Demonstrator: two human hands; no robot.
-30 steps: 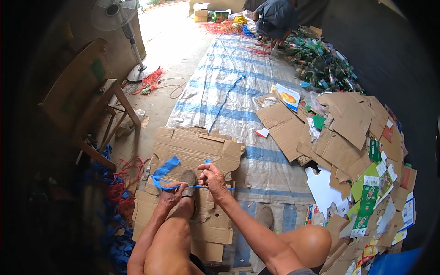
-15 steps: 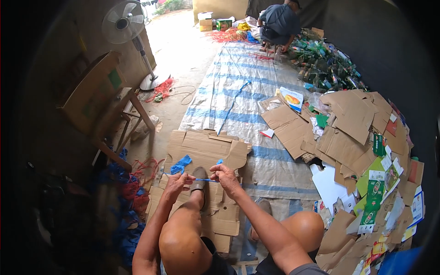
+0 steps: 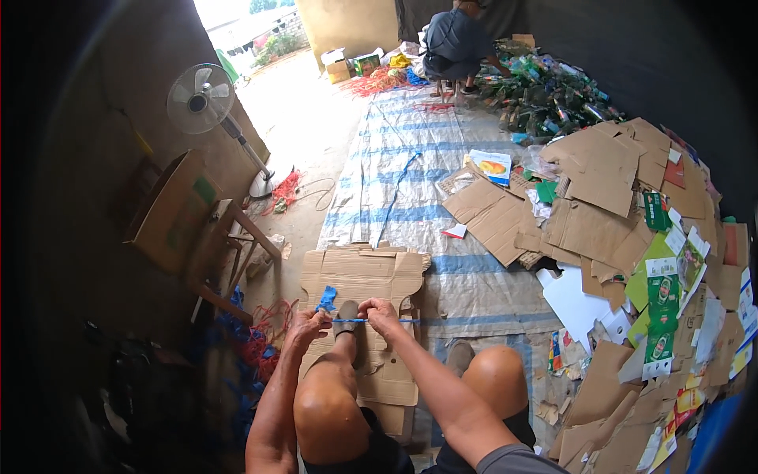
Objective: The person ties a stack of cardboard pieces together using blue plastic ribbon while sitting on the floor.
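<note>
A narrow blue plastic strip [image 3: 350, 321] runs taut between my two hands above a stack of flattened cardboard [image 3: 363, 272]. My left hand [image 3: 313, 323] is closed on one side of it, with a crumpled blue end [image 3: 327, 299] sticking up beyond the fingers. Knuckles up, my right hand [image 3: 382, 317] grips the strip on the other side, and its thin tail points out to the right. Under the strip, my left shoe [image 3: 344, 317] presses on the cardboard. Whether the strip passes around the stack cannot be made out.
At the right lies a heap of flattened cardboard [image 3: 592, 225]. A pile of bottles [image 3: 553, 95] rises behind it, beside a crouching person [image 3: 455, 47]. To the left stand a wooden chair [image 3: 237, 237] and a fan [image 3: 201, 99]. A striped tarp [image 3: 426, 186] covers the floor.
My hands have come a little closer together along the strip, and the crumpled end looks smaller. The view has shifted; the crouching person's arm now reaches toward the bottles.
</note>
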